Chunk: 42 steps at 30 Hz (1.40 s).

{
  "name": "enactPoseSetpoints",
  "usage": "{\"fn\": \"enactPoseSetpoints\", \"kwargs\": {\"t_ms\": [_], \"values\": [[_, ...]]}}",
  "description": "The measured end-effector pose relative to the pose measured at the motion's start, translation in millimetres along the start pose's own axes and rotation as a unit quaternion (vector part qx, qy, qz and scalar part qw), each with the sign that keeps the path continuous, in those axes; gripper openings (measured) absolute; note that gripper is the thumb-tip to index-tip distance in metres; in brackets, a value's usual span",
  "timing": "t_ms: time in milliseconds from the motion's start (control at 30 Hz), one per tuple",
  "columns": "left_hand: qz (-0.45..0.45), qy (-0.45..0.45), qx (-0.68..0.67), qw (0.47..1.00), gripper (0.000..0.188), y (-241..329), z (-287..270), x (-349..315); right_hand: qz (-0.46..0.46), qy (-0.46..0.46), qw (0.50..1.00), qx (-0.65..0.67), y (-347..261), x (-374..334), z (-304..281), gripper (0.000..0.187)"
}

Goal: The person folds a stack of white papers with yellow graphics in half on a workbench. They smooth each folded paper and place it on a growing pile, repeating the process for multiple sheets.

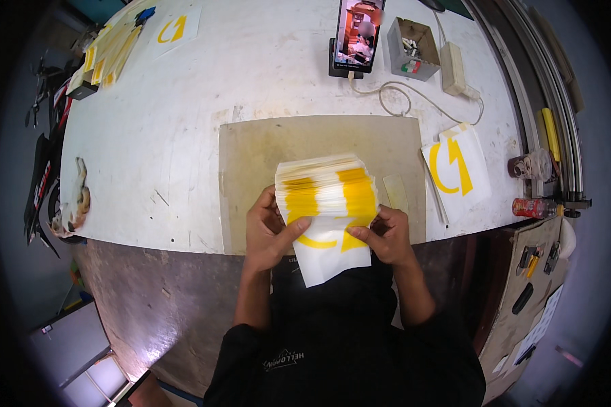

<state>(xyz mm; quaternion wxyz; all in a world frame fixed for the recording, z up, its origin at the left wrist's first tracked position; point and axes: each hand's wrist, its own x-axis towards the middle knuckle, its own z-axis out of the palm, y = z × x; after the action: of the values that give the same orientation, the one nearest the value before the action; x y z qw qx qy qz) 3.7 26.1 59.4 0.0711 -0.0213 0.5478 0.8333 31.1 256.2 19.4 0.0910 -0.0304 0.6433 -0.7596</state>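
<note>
A thick, fanned stack of white sheets (330,197) with yellow printed shapes is held up over the table's near edge. My left hand (270,230) grips its left side, the thumb lying on the front sheet. On the right side my right hand (385,235) holds it the same way, thumb on top and fingers behind. The front sheet hangs down toward me, and its yellow shape is partly covered by my thumbs. Below and behind the stack lies a flat greyish-beige mat (251,146) on the white table (183,122).
Right of the mat lie more printed sheets (456,166). Beyond stand a phone (357,37) on a holder, a grey box (414,51) and a power strip (453,68) with cable. More sheets (112,51) are far left; a cat (75,203) lies at the left edge. A bottle (533,207) sits right.
</note>
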Motion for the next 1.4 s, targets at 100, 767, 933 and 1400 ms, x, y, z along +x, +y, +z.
{"fn": "enactPoseSetpoints", "kwargs": {"t_ms": [100,767,933,1400], "values": [[0.000,0.000,0.023,1.000,0.036,-4.7,-7.6,1.8,0.025,-0.005,0.999,-0.023,4.8,-4.7,-3.9,0.027],[-0.019,0.004,0.061,0.998,0.024,-1.7,-2.9,6.6,0.034,0.002,0.999,-0.028,5.1,-15.2,-1.4,0.023],[-0.025,0.014,0.070,0.997,0.023,-3.4,-6.3,6.9,0.016,0.001,0.999,-0.031,6.6,-16.3,-2.1,0.022],[-0.106,-0.042,0.081,0.990,0.026,-9.3,-14.6,-2.5,0.062,0.017,0.997,0.041,15.2,-24.7,-12.3,0.023]]}}
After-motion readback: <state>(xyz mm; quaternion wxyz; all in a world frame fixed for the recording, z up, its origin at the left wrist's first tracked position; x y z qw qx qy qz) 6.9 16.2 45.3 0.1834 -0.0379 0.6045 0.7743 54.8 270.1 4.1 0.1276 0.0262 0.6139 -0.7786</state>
